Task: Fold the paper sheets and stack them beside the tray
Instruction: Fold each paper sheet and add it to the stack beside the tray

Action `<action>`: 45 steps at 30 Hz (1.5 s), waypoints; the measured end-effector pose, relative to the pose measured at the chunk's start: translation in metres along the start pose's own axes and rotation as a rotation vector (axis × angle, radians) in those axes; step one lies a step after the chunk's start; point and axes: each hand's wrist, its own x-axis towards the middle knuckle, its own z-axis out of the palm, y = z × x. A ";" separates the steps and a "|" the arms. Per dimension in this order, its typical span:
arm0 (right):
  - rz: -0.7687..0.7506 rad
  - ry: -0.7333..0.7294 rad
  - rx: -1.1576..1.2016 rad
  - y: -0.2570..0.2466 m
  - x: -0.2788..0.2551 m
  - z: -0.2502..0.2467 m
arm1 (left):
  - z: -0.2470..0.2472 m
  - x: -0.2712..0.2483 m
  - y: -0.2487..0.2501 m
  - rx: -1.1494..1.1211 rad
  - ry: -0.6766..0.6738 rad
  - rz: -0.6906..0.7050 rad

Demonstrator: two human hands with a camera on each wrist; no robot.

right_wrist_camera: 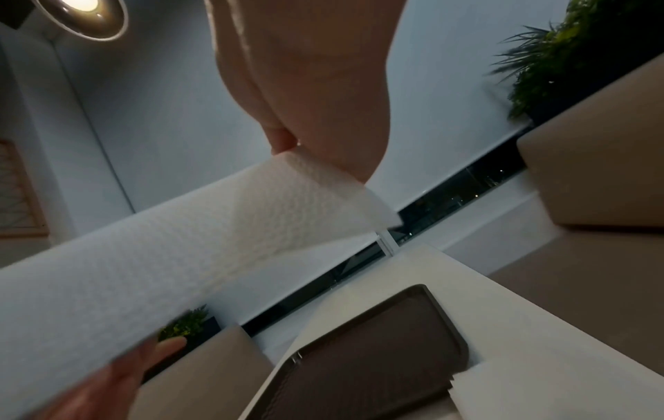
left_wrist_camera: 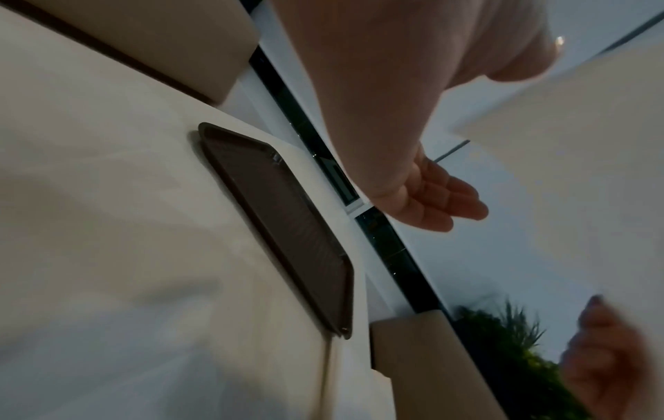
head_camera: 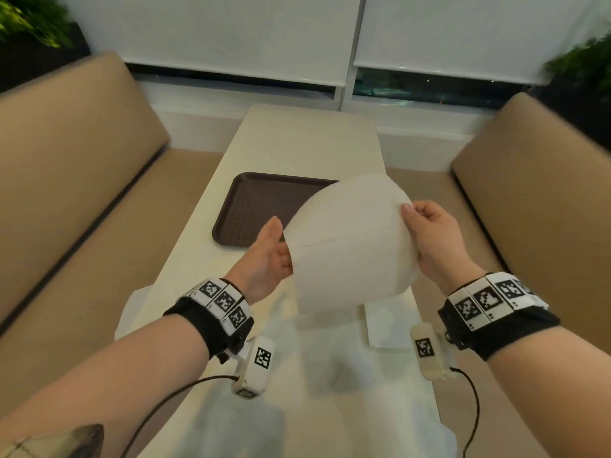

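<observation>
The paper sheet [head_camera: 350, 246] bows in the air between my hands, above the desk [head_camera: 307, 140] and partly over the near right corner of the tray [head_camera: 264, 206]. My right hand [head_camera: 436, 239] pinches its right edge between thumb and fingers; my left hand [head_camera: 267, 256] lies open, palm up, its fingers under the left edge, gripping nothing. That is the weak point: the paper is thin and limp, so I judge that a quick pull from the right could slide it off my left fingers, and a loose hold would give a crooked crease.

More loose sheets [head_camera: 317, 375] cover the desk below my wrists, and a folded piece [head_camera: 386, 322] lies beside the tray on the right. Setting this one down carelessly could shift either. The desk is narrow, its side edges close, with benches [head_camera: 82, 160] on both sides; the far end beyond the tray looks bare.
</observation>
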 end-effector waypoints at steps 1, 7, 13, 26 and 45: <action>0.013 0.013 -0.003 0.004 -0.001 -0.001 | 0.003 -0.004 0.003 -0.008 -0.006 0.026; 0.051 0.058 -0.006 0.014 -0.009 -0.002 | 0.010 -0.015 0.013 0.076 0.020 0.080; 0.024 0.087 0.003 0.008 -0.010 -0.004 | 0.019 -0.016 0.019 0.354 0.062 0.182; -0.190 -0.102 -0.451 0.013 -0.025 -0.016 | 0.015 -0.019 0.029 0.966 0.332 0.475; -0.249 0.009 -0.627 0.011 -0.035 -0.026 | 0.034 -0.024 0.055 1.081 0.316 0.590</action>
